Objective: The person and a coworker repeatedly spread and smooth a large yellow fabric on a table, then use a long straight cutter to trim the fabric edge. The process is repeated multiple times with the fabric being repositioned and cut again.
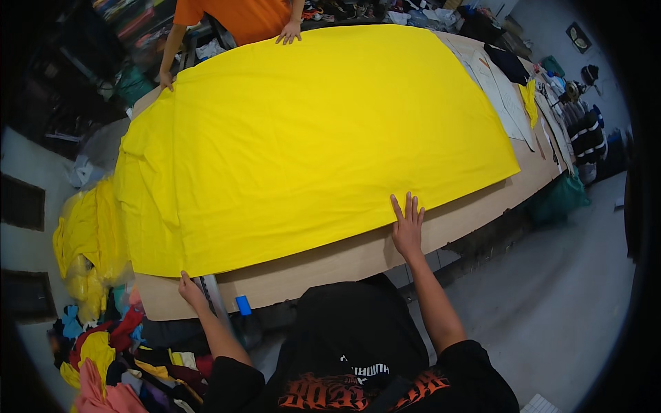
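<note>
A wide sheet of yellow fabric [323,131] lies spread over the table [275,275], wrinkled toward its left end. At the near left edge my left hand [192,292] pinches the fabric's border. My right hand [408,230] rests flat on the near edge, right of the middle, fingers stretched out over the cloth. Across the table, a person in an orange shirt [237,17] touches the far edge with one hand [290,32] and the far left corner with the other hand [166,80].
Bunched yellow cloth [93,227] hangs off the table's left end. A pile of coloured scraps [131,358] lies at lower left. A small blue object [243,305] is by the near edge. Paper patterns [492,86] and black cloth [506,64] lie at far right.
</note>
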{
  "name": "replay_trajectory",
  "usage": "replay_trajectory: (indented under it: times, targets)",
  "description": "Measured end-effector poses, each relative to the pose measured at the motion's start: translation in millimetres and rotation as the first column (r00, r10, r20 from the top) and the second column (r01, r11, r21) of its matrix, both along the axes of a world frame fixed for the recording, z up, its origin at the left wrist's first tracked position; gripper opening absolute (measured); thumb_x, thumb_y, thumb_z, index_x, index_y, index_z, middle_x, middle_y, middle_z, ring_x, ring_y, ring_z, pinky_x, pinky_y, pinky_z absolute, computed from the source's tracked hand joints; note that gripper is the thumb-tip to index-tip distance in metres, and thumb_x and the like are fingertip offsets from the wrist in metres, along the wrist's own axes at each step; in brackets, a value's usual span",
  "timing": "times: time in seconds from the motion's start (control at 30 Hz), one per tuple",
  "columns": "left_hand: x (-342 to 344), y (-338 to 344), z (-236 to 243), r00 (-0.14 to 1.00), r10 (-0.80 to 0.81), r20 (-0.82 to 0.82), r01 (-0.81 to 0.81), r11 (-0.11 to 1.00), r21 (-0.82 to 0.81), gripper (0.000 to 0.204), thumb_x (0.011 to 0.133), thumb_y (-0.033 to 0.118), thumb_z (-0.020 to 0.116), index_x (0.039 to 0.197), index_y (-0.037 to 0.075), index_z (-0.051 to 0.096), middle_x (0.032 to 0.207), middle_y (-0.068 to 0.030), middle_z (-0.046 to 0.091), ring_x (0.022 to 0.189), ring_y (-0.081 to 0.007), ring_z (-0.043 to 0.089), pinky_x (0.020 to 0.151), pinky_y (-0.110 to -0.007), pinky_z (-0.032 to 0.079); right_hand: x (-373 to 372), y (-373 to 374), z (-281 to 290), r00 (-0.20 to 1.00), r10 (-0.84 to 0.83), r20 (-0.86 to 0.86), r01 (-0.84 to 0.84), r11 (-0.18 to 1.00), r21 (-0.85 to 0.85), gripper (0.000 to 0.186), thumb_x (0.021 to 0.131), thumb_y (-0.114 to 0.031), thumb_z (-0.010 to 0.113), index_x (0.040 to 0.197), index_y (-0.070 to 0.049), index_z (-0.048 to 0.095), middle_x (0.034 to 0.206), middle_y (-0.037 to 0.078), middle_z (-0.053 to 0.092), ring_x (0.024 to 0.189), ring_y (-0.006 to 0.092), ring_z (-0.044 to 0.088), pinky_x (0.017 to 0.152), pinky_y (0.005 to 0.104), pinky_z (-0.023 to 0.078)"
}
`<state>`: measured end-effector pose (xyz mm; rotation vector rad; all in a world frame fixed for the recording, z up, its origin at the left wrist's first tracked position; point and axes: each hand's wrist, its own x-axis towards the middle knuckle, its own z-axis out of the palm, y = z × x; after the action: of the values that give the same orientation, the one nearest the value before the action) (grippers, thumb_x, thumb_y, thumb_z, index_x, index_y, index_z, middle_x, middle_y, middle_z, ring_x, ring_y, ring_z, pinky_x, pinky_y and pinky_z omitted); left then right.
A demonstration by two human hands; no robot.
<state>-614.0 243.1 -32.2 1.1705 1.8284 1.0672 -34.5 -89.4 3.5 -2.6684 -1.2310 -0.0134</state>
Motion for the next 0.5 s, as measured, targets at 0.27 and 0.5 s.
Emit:
replay_trajectory:
  times: [0.27,0.5]
  targets:
    - [2,21,-18,0.988,0.055,-0.141,-0.074,0.988,-0.133,0.052,0.109,0.040,0.059,0.082,-0.004,0.066,0.067,-0.0078,0.057,0.062,-0.0202,0.048,0.063,-0.040,0.042,-7,6,1,0.996,-0.093,-0.007,0.093,0.996,-0.009,0.079,0.098,-0.006,0.059,0.168,-0.031,0.033,0.177,0.021,0.017,0.163,0.0422,0.014,0.129,0.0646,0.010]
    - [20,17,-5,0.892,0.101,-0.440,-0.194,0.966,-0.172,0.047,0.107,0.042,0.060,0.085,0.002,0.071,0.075,-0.0100,0.068,0.066,-0.0268,0.057,0.067,-0.043,0.046,-12,3,-14,0.979,-0.203,-0.029,0.203,0.979,0.016,0.069,0.104,-0.016,0.056,0.169,-0.028,0.033,0.177,0.020,0.016,0.164,0.0410,0.012,0.129,0.0644,0.010]
